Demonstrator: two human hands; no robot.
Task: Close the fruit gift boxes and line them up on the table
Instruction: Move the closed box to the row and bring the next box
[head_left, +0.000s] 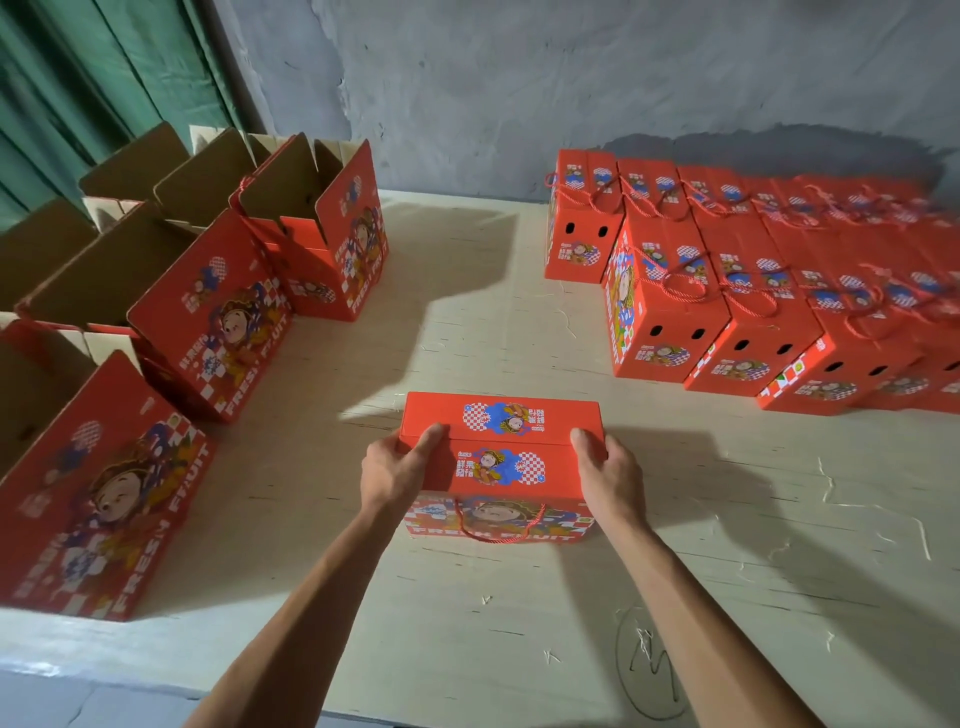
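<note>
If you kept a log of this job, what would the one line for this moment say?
step: closing lid | box in hand: flaps down | left hand, right hand: gripping box ends | open boxes: left | closed rows: right

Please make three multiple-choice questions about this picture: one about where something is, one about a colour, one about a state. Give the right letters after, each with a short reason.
1. Where do the open boxes stand?
A. on the left of the table
B. on the right of the table
C. on the floor

2. What colour is the cord on the box between the hands?
A. blue
B. red
C. white

3. What is the state of the box between the hands?
A. flaps standing up
B. top flaps folded down
C. lying on its side

Answers:
1. A: the open boxes stand at the left of the table, and the closed boxes at the right.
2. B: a red cord hangs on the front of the box.
3. B: its top lies flat, with the left hand and the right hand gripping its ends.
</note>
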